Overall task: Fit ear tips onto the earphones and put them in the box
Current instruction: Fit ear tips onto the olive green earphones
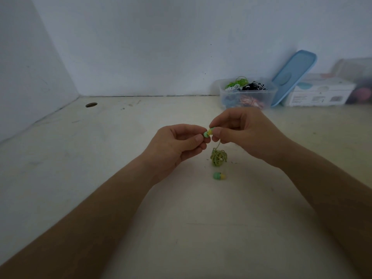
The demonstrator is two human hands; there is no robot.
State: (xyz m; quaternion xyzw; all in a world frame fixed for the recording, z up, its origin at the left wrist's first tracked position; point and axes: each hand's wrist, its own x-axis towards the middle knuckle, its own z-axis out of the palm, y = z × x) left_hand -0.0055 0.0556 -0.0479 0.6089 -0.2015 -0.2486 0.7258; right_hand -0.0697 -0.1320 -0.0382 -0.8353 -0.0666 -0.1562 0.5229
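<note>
Above the table's middle, my right hand (239, 129) pinches a yellow earbud (211, 130) by its body. A pale green ear tip (206, 134) sits on the earbud's end, and my left hand (177, 143) pinches that tip between thumb and fingers. The green cable hangs down from the earbud into a tangled bundle (218, 157) on the table. The second earbud (219, 175), yellow with a green tip on it, lies on the table just below the bundle. A clear plastic box (246, 95) holding several coiled earphones stands at the back right.
A blue lid (293, 74) leans against the wall behind the clear box. A white carton (320, 93) and blurred items stand at the far right. A round hole (91, 104) is in the table at the back left. Walls close off the left and back.
</note>
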